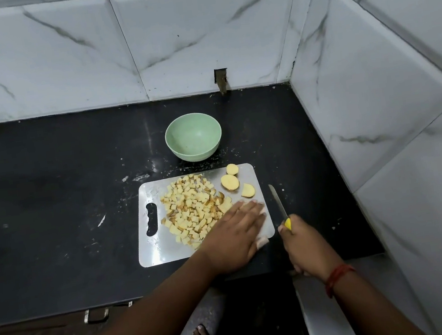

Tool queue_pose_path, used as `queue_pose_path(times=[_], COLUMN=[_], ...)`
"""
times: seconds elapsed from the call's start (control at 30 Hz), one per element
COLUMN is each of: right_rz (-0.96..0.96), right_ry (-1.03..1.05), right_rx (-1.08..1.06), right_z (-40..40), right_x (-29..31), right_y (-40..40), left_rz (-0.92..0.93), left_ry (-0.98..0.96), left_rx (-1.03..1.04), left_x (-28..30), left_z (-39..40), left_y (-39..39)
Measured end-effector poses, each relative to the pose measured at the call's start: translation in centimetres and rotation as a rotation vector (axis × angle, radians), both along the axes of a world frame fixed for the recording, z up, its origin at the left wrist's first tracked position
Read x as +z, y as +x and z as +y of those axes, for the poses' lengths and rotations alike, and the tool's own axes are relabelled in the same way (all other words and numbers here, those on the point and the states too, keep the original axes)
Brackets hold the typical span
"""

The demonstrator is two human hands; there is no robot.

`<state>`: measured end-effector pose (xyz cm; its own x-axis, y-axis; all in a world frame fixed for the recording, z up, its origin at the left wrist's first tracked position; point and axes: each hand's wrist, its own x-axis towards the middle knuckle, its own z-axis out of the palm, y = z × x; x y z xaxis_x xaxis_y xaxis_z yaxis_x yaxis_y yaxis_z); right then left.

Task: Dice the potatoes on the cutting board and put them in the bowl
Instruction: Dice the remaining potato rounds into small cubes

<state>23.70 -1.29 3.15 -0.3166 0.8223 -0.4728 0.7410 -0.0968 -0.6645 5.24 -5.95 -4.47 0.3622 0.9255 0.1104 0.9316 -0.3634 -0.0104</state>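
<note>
A steel cutting board (pixel 152 249) lies on the black counter. A heap of diced potato (pixel 191 205) covers its middle. Three larger potato pieces (pixel 230 182) sit at the board's far right corner. My left hand (pixel 234 235) lies flat on the board's near right part, fingers straight, its edge against the diced heap. Just right of the board, my right hand (pixel 305 243) grips a yellow-handled knife (pixel 278 202) with the blade pointing away from me over the counter. Beyond the board stands a pale green bowl (pixel 191 120), which looks empty.
The black counter (pixel 50 203) runs left from the board and ends at a tiled wall (pixel 376 118) close on the right. White crumbs and smears dot the counter around the board. A metal drawer handle (pixel 97 315) shows below the counter's front edge.
</note>
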Motion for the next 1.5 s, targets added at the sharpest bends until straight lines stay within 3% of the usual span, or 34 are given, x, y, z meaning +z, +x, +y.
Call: queue_pose_path(times=[0.1, 0.33, 0.67, 0.87, 1.5], right_rz=[0.013, 0.059, 0.018, 0.018, -0.064], right_ry=[-0.007, -0.051, -0.022, -0.030, -0.070], right_rx=[0.003, 0.017, 0.063, 0.069, 0.086], right_z=[0.5, 2.0, 3.8, 4.1, 4.2], right_x=[0.1, 0.0, -0.3, -0.1, -0.6], right_y=[-0.1, -0.2, -1.2, -1.9, -2.2], left_rz=[0.065, 0.178, 0.150, 0.223, 0.192], left_ry=[-0.064, -0.128, -0.078, -0.148, -0.003], left_rx=[-0.080, 0.027, 0.089, 0.150, 0.103], left_x=[-0.6, -0.4, 0.5, 1.2, 0.5], left_z=[1.1, 1.1, 1.9, 4.1, 2.6], left_y=[0.5, -3.4, -2.8, -0.9, -2.0])
